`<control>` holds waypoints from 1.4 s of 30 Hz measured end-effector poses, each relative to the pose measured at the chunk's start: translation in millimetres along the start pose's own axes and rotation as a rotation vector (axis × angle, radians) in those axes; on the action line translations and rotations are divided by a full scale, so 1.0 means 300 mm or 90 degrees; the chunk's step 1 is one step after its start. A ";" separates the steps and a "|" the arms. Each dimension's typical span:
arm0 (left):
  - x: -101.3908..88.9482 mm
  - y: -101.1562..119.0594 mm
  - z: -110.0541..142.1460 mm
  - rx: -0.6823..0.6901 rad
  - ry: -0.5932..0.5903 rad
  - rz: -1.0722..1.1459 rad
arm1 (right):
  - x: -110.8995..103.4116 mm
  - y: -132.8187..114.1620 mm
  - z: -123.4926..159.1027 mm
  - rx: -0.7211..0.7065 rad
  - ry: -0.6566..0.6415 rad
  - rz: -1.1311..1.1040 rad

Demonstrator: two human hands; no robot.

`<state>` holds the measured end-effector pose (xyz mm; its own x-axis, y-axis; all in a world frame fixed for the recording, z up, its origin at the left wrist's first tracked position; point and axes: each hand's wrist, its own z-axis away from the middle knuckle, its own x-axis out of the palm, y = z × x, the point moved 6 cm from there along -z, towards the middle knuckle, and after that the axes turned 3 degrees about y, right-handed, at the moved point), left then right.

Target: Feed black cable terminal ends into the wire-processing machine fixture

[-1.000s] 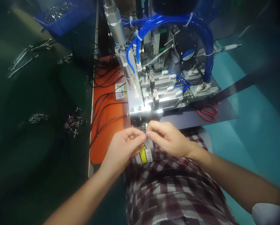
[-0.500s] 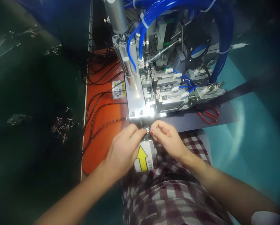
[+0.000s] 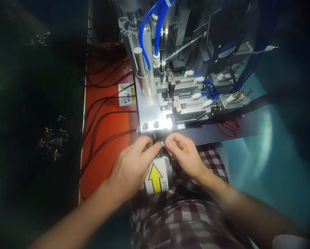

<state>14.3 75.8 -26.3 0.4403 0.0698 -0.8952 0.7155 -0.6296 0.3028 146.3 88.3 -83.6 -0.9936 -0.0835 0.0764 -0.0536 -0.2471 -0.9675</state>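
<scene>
My left hand and my right hand meet at the front edge of a metal machine. Both pinch a tiny metal part with a thin red wire, held just below the machine's bright aluminium plate. Under my fingers sits a white label with a yellow arrow. Fingers of both hands are closed in a pinch. The part itself is too small to make out fully.
Black cables run over an orange mat left of the machine. Red-handled scissors lie on the dark base at right. Blue air hoses loop above. Small wire scraps lie on the dark bench at left.
The view has tilted and moved closer, so the machine sits higher in frame. My hands have moved up to the machine's front edge, still pinched together on the small part.
</scene>
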 end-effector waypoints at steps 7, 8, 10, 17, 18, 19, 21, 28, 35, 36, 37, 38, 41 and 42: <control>-0.007 0.001 -0.012 -0.001 0.006 0.053 | -0.006 -0.006 -0.004 -0.009 -0.003 0.016; -0.006 0.003 -0.013 0.003 0.004 0.044 | -0.006 -0.006 -0.004 -0.003 -0.007 0.012; -0.006 0.009 -0.016 0.015 0.004 0.018 | -0.005 -0.003 -0.004 0.013 -0.011 -0.006; -0.007 0.020 -0.023 0.032 0.009 -0.016 | 0.000 -0.002 0.000 0.015 0.018 -0.013; -0.007 0.021 -0.024 0.032 0.008 -0.016 | 0.000 -0.003 0.001 0.006 0.024 0.001; -0.006 0.021 -0.025 0.031 0.007 -0.016 | -0.001 -0.005 0.002 -0.006 0.030 0.017; -0.004 0.020 -0.023 0.032 0.009 -0.018 | -0.005 -0.008 0.006 -0.039 0.041 0.055; 0.004 0.005 -0.006 0.015 0.003 -0.003 | -0.005 -0.001 0.007 -0.055 0.042 0.069; -0.001 0.016 -0.018 0.029 0.009 -0.014 | -0.007 0.017 0.007 -0.109 0.043 0.099; 0.000 0.016 -0.017 0.029 0.010 -0.012 | -0.009 0.021 0.007 -0.129 0.044 0.116; 0.001 0.015 -0.016 0.028 0.012 -0.009 | -0.010 0.023 0.008 -0.152 0.046 0.133; 0.002 0.014 -0.014 0.026 0.014 -0.007 | -0.011 0.022 0.009 -0.179 0.047 0.149; 0.004 0.010 -0.008 0.023 0.021 -0.003 | -0.012 0.009 0.014 -0.265 0.049 0.189; 0.005 0.009 -0.006 0.022 0.024 -0.001 | -0.013 0.004 0.015 -0.288 0.050 0.199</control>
<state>17.7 75.6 -26.2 0.4590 0.0993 -0.8829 0.6976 -0.6557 0.2889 150.5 84.1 -83.9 -0.9727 -0.0101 -0.2319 0.2242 0.2193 -0.9496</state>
